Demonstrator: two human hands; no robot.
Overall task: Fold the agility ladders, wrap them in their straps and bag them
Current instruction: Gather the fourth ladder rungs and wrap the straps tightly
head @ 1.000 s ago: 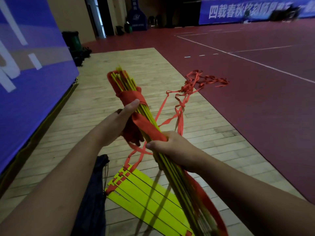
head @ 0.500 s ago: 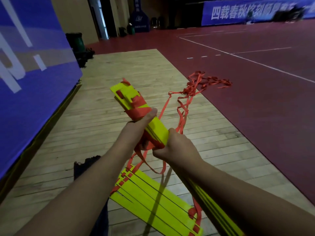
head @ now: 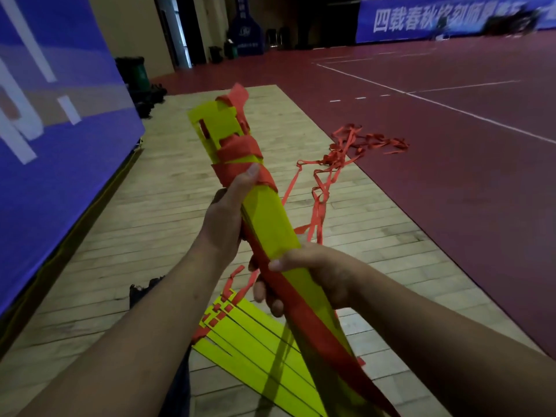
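I hold a stacked bundle of yellow ladder rungs (head: 266, 219) tilted away from me, its far end bound with several turns of red strap (head: 240, 150). My left hand (head: 225, 215) grips the bundle's left side, thumb pressed on the wrapped strap. My right hand (head: 313, 273) is closed around the bundle lower down, pinning a length of red strap (head: 304, 314) that runs along it. The loose tail of the strap (head: 346, 152) trails over the floor to the far right. A second folded ladder (head: 255, 350) lies fanned on the floor below my hands.
A dark bag (head: 156, 296) lies on the wooden floor (head: 156, 206) under my left forearm. A blue banner wall (head: 60, 121) runs along the left. Red court flooring (head: 451, 176) with white lines spreads to the right. A green bin (head: 135, 72) stands at the far left.
The bundle has turned from edge-on to its flat yellow face. My left hand slid up toward the wrapped end; my right hand shifted lower and now pins strap along the bundle.
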